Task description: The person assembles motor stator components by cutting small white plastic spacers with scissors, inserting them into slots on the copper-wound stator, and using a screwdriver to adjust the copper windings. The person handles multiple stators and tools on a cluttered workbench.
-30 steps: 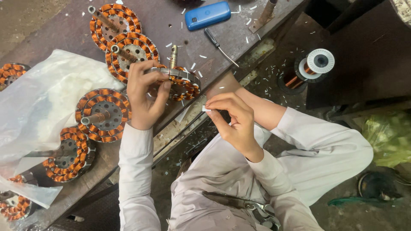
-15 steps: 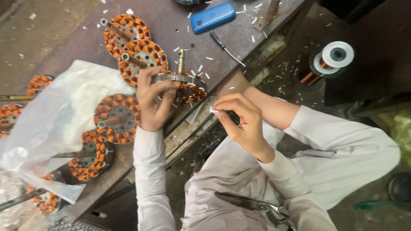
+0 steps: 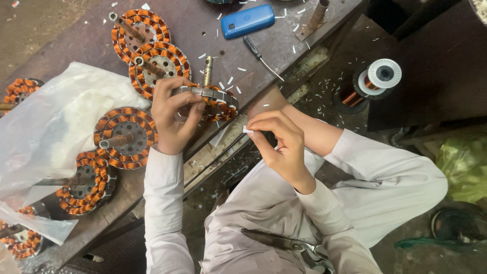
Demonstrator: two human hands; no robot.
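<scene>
My left hand (image 3: 173, 115) grips a round motor stator (image 3: 213, 101) wound with orange copper coils, tilted on edge at the workbench's (image 3: 284, 48) near side, its shaft pointing up. My right hand (image 3: 276, 139) pinches a small white paper strip (image 3: 248, 130) between thumb and fingers, just right of the stator and apart from it. Both arms wear pale sleeves.
Several more wound stators (image 3: 160, 63) lie left on the bench, some on a clear plastic bag (image 3: 50, 127). A blue phone (image 3: 247, 21), a screwdriver (image 3: 261, 57) and white paper bits are further back. A copper wire spool (image 3: 378, 78) stands right. Scissors (image 3: 284, 242) rest on my lap.
My right hand with the paper strip has stayed close to the stator. The left hand keeps its grip on the stator. The camera view has shifted slightly.
</scene>
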